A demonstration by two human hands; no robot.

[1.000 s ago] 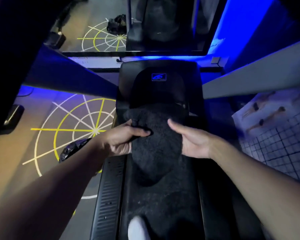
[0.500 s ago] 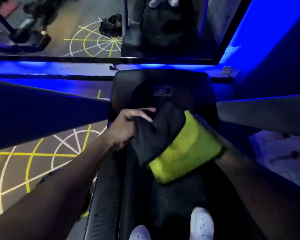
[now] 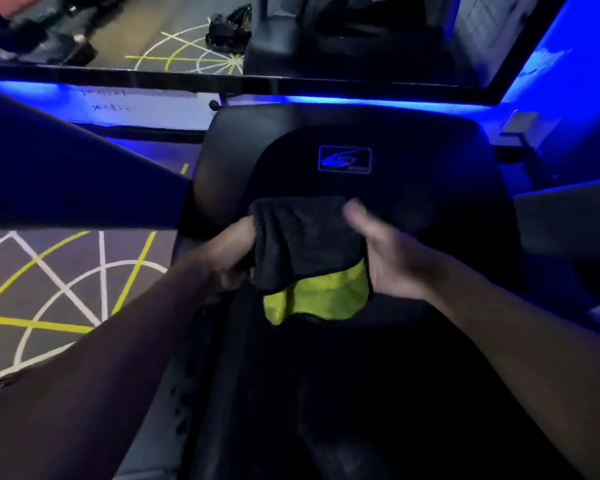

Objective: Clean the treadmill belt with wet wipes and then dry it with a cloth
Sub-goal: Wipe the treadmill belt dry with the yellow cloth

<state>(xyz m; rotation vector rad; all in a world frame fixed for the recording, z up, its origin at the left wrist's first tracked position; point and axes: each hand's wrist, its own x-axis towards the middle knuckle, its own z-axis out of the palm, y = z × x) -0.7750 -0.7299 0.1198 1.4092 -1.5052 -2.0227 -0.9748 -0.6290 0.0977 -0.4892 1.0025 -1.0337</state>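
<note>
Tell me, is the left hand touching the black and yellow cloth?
Touching. The head view shows the left hand gripping the cloth at its left edge.

— What is seen at the centre?

— A dark cloth (image 3: 305,237) with a yellow-green underside is held up over the treadmill belt (image 3: 343,393). Its edge at 9 o'clock is gripped by the left hand (image 3: 232,251). Its edge at 3 o'clock is held by the right hand (image 3: 388,261), whose thumb is blurred against the fabric.

— And what is found around it?

— At 12 o'clock from the cloth, a blue logo badge (image 3: 345,160) is set into the black motor cover (image 3: 257,150). Yellow and white floor lines (image 3: 66,289) are painted at 9 o'clock. A black bag (image 3: 229,27) is seen at 11 o'clock, beside more such lines.
</note>
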